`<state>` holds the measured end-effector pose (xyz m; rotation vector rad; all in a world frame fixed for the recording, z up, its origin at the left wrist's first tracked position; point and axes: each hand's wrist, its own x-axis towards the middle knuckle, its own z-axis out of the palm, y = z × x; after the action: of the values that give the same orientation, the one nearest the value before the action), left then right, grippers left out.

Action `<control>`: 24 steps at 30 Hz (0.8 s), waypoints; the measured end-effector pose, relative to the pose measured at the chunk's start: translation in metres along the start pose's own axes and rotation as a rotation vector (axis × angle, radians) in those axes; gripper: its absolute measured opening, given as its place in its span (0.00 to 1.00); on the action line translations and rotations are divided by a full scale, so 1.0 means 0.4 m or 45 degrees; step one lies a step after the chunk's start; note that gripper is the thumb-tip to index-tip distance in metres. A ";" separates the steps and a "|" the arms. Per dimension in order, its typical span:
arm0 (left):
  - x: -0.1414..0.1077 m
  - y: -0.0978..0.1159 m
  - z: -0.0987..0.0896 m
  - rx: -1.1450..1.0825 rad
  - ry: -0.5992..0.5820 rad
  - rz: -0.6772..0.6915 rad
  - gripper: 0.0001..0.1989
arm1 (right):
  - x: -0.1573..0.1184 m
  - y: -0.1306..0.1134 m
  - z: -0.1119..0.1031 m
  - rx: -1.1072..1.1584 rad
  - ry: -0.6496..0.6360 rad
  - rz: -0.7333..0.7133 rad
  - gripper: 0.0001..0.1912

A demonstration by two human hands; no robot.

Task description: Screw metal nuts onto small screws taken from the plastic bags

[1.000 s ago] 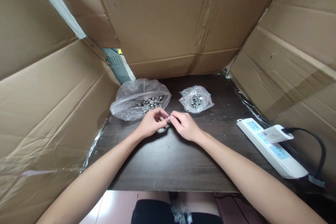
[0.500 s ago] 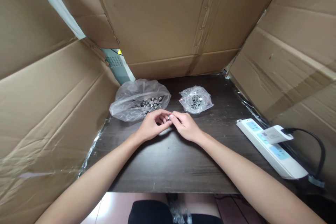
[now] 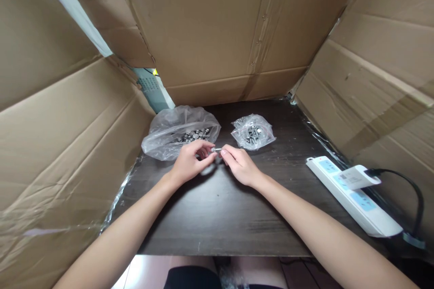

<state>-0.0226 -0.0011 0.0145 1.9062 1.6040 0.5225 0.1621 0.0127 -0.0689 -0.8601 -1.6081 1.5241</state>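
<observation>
My left hand [image 3: 191,160] pinches a small silvery knob [image 3: 213,149] between thumb and fingertips. My right hand [image 3: 240,162] has its thumb and forefinger closed on a thin metal screw [image 3: 218,149], which points left and meets the knob. How far the screw sits in the knob I cannot tell. Just behind my left hand lies a clear plastic bag [image 3: 169,128], open on its right side, with several round metal knobs [image 3: 196,135] in it. A smaller clear bag [image 3: 269,137] with several metal screws [image 3: 252,134] lies behind my right hand.
Cardboard walls [image 3: 210,31] enclose the dark wooden table [image 3: 217,221] at the back, left and right. A white power strip [image 3: 356,203] runs along the right side, with a white plug-in adapter [image 3: 356,178] and a black cable [image 3: 418,194].
My fingertips have drawn slightly apart, and the metal screw now shows between them. My left fingers have opened a little around the knob. The view has tilted up slightly.
</observation>
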 end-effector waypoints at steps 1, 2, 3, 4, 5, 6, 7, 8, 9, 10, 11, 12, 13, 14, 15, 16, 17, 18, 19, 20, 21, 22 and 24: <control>0.004 -0.001 -0.014 0.108 0.046 0.042 0.11 | 0.000 0.000 0.000 0.002 -0.002 0.004 0.17; 0.008 -0.003 -0.029 0.227 0.090 0.070 0.11 | 0.000 0.000 0.000 -0.002 -0.007 0.005 0.16; 0.012 -0.006 -0.043 0.356 0.132 0.081 0.10 | -0.001 0.000 0.000 -0.010 -0.012 0.001 0.15; 0.015 -0.010 -0.056 0.489 0.170 0.072 0.10 | -0.001 -0.001 0.001 -0.021 -0.017 -0.007 0.15; 0.019 -0.015 -0.067 0.612 0.206 0.047 0.10 | -0.002 -0.002 0.001 -0.031 -0.019 -0.018 0.15; 0.021 -0.020 -0.077 0.718 0.238 0.014 0.10 | -0.002 -0.003 0.002 -0.039 -0.020 -0.029 0.15; 0.024 -0.025 -0.085 0.800 0.258 -0.020 0.10 | -0.003 -0.004 0.003 -0.044 -0.022 -0.039 0.16; 0.026 -0.029 -0.091 0.861 0.275 -0.056 0.10 | -0.003 -0.005 0.003 -0.047 -0.024 -0.047 0.16; 0.028 -0.033 -0.095 0.905 0.282 -0.092 0.10 | -0.004 -0.006 0.004 -0.050 -0.027 -0.055 0.16; 0.029 -0.035 -0.099 0.937 0.281 -0.125 0.10 | -0.005 -0.007 0.004 -0.053 -0.029 -0.062 0.16; 0.031 -0.037 -0.102 0.962 0.278 -0.158 0.10 | -0.005 -0.007 0.004 -0.057 -0.031 -0.068 0.16; 0.032 -0.037 -0.103 0.982 0.273 -0.190 0.10 | -0.005 -0.007 0.005 -0.063 -0.033 -0.076 0.16; 0.033 -0.037 -0.105 0.999 0.266 -0.221 0.10 | -0.006 -0.007 0.005 -0.068 -0.033 -0.083 0.16; 0.034 -0.036 -0.106 1.014 0.259 -0.250 0.10 | -0.006 -0.007 0.005 -0.072 -0.033 -0.089 0.15; 0.034 -0.036 -0.107 1.027 0.253 -0.279 0.10 | -0.006 -0.007 0.005 -0.074 -0.032 -0.093 0.15; 0.035 -0.035 -0.108 1.040 0.250 -0.309 0.10 | -0.006 -0.006 0.005 -0.074 -0.031 -0.096 0.15; 0.035 -0.035 -0.109 1.056 0.242 -0.337 0.11 | -0.006 -0.005 0.005 -0.075 -0.031 -0.098 0.15; 0.035 -0.036 -0.110 1.073 0.227 -0.362 0.11 | -0.005 -0.004 0.006 -0.076 -0.032 -0.098 0.15; 0.035 -0.036 -0.111 1.091 0.209 -0.385 0.11 | -0.005 -0.003 0.006 -0.077 -0.032 -0.098 0.15; 0.035 -0.037 -0.113 1.105 0.188 -0.403 0.11 | -0.004 -0.003 0.006 -0.080 -0.032 -0.099 0.15; 0.035 -0.038 -0.113 1.114 0.170 -0.415 0.12 | -0.004 -0.002 0.006 -0.083 -0.031 -0.101 0.15; 0.035 -0.039 -0.114 1.118 0.157 -0.416 0.12 | -0.004 -0.002 0.006 -0.087 -0.028 -0.105 0.14; 0.035 -0.038 -0.110 1.099 0.171 -0.377 0.11 | -0.005 -0.005 0.007 -0.096 -0.011 -0.120 0.13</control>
<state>-0.0592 0.0220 0.0364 2.1519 2.4037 -0.2287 0.1607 0.0095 -0.0672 -0.8077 -1.6972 1.4117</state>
